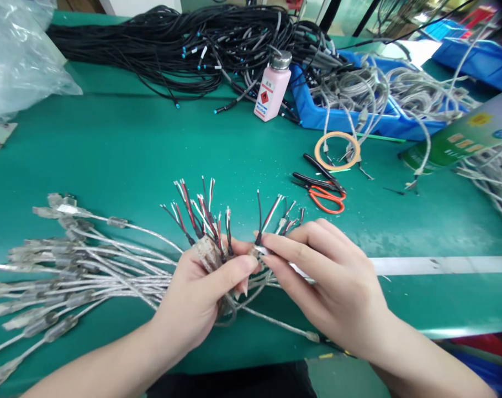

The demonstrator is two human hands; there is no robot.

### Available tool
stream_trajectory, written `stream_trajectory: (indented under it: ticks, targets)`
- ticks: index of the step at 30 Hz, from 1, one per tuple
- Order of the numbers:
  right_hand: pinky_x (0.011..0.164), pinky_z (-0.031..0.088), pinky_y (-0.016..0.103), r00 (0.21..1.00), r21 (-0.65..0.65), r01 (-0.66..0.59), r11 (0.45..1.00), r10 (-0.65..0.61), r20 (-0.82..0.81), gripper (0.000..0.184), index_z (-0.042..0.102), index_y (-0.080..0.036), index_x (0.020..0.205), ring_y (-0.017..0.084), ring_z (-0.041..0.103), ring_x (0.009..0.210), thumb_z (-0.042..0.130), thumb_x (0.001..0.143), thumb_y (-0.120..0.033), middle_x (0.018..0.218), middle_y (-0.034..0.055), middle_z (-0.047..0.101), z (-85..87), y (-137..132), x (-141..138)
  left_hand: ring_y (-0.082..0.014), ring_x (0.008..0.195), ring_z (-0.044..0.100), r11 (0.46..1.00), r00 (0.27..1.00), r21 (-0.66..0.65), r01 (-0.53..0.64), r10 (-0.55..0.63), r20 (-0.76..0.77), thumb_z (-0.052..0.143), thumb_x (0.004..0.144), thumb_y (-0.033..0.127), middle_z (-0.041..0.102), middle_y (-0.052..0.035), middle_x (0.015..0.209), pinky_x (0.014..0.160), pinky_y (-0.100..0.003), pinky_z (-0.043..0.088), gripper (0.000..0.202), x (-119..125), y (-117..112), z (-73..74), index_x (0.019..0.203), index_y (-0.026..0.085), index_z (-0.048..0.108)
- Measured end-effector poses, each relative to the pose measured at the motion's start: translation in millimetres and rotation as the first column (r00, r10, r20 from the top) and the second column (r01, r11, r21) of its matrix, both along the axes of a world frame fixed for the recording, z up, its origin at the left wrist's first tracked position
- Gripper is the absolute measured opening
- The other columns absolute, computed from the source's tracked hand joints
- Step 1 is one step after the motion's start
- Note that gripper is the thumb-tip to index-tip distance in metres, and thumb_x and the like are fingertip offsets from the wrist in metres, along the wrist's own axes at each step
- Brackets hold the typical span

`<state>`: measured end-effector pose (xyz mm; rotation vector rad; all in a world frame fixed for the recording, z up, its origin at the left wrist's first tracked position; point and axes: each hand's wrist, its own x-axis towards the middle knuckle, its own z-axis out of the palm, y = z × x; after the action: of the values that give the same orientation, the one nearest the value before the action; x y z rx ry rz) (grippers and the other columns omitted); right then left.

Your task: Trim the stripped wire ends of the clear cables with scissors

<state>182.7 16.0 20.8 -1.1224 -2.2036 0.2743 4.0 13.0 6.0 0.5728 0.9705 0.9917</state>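
Note:
Closed around a bunch of clear-jacketed cables (126,276) is my left hand (209,282). Stripped ends with red, white and black wires (205,215) fan upward above its fingers. The cables' plug ends with clear housings (56,249) lie spread to the left. My right hand (329,271) pinches one cable end (258,243) between thumb and fingers, close to my left thumb; its thin wires point up. More wire ends (292,218) show behind the right fingers. One cable runs below the hands to a small connector (312,336).
Black and red cutters (323,185) and a tape roll (337,150) lie beyond my right hand. Behind them stand a pink bottle (272,88) and blue bins (337,116) of cables. A green can (461,135) is at right, black cables (151,50) at the back, a plastic bag (22,61) at left.

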Motion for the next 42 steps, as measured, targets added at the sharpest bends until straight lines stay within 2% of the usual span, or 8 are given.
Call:
stream_trajectory:
  ticks: [6,15,24,33,42]
  targets:
    - [0.062,0.043,0.032,0.999,-0.086,-0.035,0.996,0.031,-0.041,0.02,0.068,-0.016,0.112,0.016,0.053,0.069,0.058,0.095,-0.015,0.08,0.0045,0.062,3.3,0.7,0.8,-0.006,0.051,0.051,1.0,1.0,0.001,-0.003,0.003,0.013,0.079,0.074,0.023,0.06,0.0041,0.057,0.054,-0.018,0.041,0.011,-1.5,-1.6,-1.2,0.075,0.017,0.07]
    - [0.061,0.043,0.031,0.998,-0.122,-0.049,0.991,0.045,-0.037,0.018,0.069,-0.018,0.109,0.015,0.054,0.068,0.058,0.095,-0.016,0.08,0.0045,0.062,4.3,1.6,1.4,-0.0066,0.051,0.051,1.0,1.0,0.009,0.021,-0.021,0.008,0.077,0.074,0.022,0.059,0.0043,0.053,0.053,-0.018,0.04,0.008,-1.6,-1.0,0.1,0.074,0.018,0.07]
    - [0.06,0.041,0.033,0.999,-0.058,-0.028,0.998,0.027,-0.019,0.021,0.07,-0.015,0.112,0.017,0.051,0.067,0.058,0.094,-0.016,0.076,0.0055,0.06,2.7,0.7,-0.2,-0.0074,0.051,0.051,1.0,0.999,0.013,0.026,-0.026,-0.031,0.077,0.073,0.021,0.058,0.0047,0.051,0.052,-0.018,0.04,0.011,-0.8,0.6,1.0,0.073,0.017,0.067]
    - [0.062,0.041,0.033,1.0,0.004,0.0,1.0,-0.001,0.021,0.02,0.069,-0.016,0.11,0.017,0.051,0.068,0.061,0.092,-0.015,0.077,0.0054,0.06,1.9,-0.8,-0.8,-0.008,0.051,0.05,1.0,1.0,-0.016,0.024,-0.024,-0.005,0.078,0.073,0.023,0.058,0.0041,0.052,0.053,-0.02,0.039,0.011,-1.1,0.1,1.9,0.073,0.017,0.069]
    - [0.063,0.044,0.031,0.998,-0.118,-0.051,0.992,0.047,-0.031,0.018,0.067,-0.017,0.11,0.016,0.056,0.071,0.057,0.095,-0.016,0.083,0.0058,0.064,5.7,0.0,2.6,-0.0062,0.051,0.05,1.0,1.0,-0.003,0.017,-0.017,0.026,0.078,0.074,0.021,0.061,0.0039,0.057,0.054,-0.019,0.04,0.007,-1.9,-1.0,1.3,0.074,0.018,0.071]
